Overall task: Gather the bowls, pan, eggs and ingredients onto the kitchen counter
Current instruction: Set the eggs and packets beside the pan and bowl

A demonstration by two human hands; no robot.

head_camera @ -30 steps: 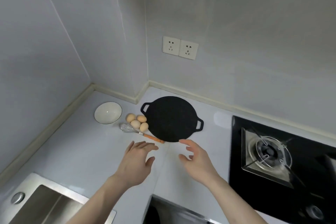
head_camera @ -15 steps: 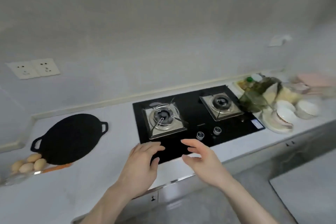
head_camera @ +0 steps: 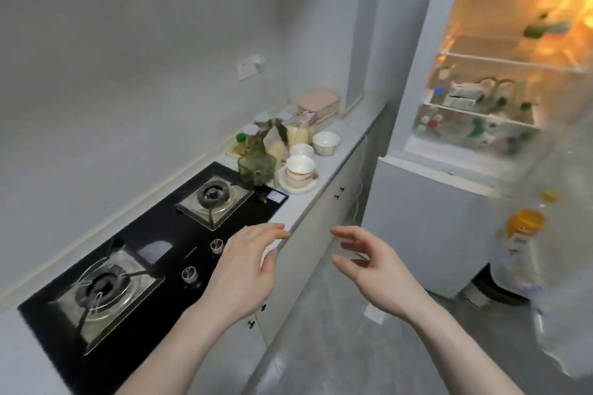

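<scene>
Left hand (head_camera: 245,269) held out palm down over the front edge of the black gas hob (head_camera: 134,269), fingers loosely spread and holding nothing; right hand (head_camera: 373,269) out beside it over the grey floor (head_camera: 337,346), fingers slack and a little curled, also holding nothing. Hands apart from each other, touching neither counter nor cabinet. Two burners set in the hob, near burner (head_camera: 102,289) at lower left, far burner (head_camera: 213,196) further along, two knobs (head_camera: 202,260) along the front edge. Beyond the hob on the white counter (head_camera: 340,151), a crowded group: green glass jar (head_camera: 256,167), clear bags of pale dry food (head_camera: 285,141), a stack of white bowls on a plate (head_camera: 300,171), a small white bowl (head_camera: 302,150) just behind that, another white bowl (head_camera: 326,143) nearer the counter's end, pink lidded boxes (head_camera: 319,104) stacked against the wall. No pan or eggs in view. Further right, an open fridge (head_camera: 500,80) lit warm yellow inside, shelves holding cartons and jars too blurred to identify, door (head_camera: 552,250) swung toward the camera with an orange-capped bottle (head_camera: 524,224) in its rack.
</scene>
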